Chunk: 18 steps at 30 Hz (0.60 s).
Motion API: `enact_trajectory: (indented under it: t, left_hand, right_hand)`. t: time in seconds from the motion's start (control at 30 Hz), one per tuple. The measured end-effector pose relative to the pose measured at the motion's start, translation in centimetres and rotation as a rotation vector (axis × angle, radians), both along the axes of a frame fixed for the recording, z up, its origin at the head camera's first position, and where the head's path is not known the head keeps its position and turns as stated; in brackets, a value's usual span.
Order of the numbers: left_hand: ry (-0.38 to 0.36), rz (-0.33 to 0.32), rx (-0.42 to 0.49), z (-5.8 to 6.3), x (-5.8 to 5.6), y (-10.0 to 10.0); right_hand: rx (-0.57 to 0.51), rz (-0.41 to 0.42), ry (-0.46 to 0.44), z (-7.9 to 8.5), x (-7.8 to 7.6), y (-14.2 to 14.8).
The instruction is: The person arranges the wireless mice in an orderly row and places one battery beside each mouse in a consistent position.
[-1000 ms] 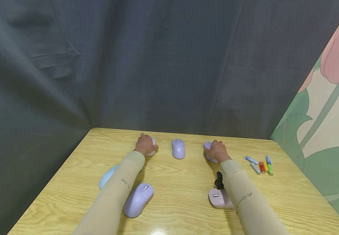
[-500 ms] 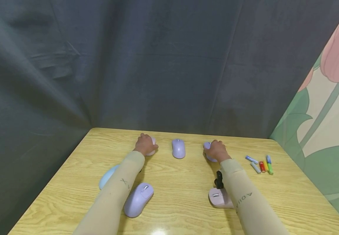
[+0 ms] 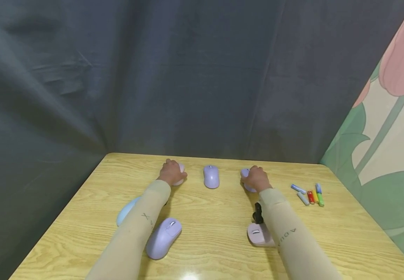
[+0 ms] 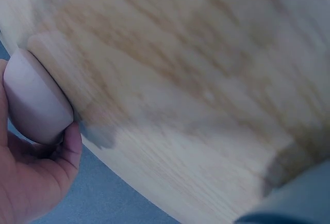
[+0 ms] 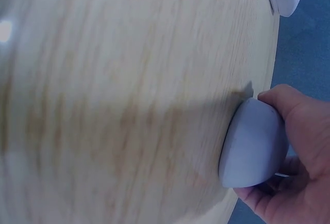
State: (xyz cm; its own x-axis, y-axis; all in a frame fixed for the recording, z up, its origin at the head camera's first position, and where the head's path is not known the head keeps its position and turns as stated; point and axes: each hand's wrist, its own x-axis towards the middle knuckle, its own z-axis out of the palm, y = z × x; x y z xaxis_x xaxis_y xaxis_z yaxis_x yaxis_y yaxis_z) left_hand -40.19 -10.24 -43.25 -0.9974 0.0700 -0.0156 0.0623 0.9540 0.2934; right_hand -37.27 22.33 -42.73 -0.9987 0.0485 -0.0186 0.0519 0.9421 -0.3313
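My left hand (image 3: 170, 172) grips a pale pink computer mouse (image 3: 180, 174) near the table's far edge. The left wrist view shows thumb and fingers at the sides of this mouse (image 4: 36, 97), its base on the wood. Farther right, my right hand (image 3: 256, 179) holds a lavender computer mouse (image 3: 245, 173), partly hidden under the fingers. In the right wrist view the thumb and fingers clasp that mouse (image 5: 255, 144) from both sides. A second lavender mouse (image 3: 211, 177) lies between the two hands, untouched.
Another lavender mouse (image 3: 164, 238) lies beside the left forearm, and a light blue mouse (image 3: 127, 212) is partly behind it. Under the right forearm sits a pink mouse (image 3: 259, 235). Several small batteries (image 3: 310, 196) lie on the right. A dark curtain (image 3: 195, 85) hangs behind the wooden table (image 3: 209, 217).
Both hands stay on their mice, and no mouse has visibly moved. The head view has shifted slightly.
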Motion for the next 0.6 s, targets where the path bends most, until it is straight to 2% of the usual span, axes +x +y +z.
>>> enact_trajectory:
  t: [0.27,0.6]
  left_hand:
    - [0.01,0.004,0.038,0.31,0.13,-0.11]
    - [0.008,-0.018,0.044,0.38,0.34,-0.23]
  right_hand:
    - [-0.02,-0.03,-0.011,0.41,0.33,-0.4]
    - [-0.038,-0.044,-0.013,0.45,0.45,-0.29]
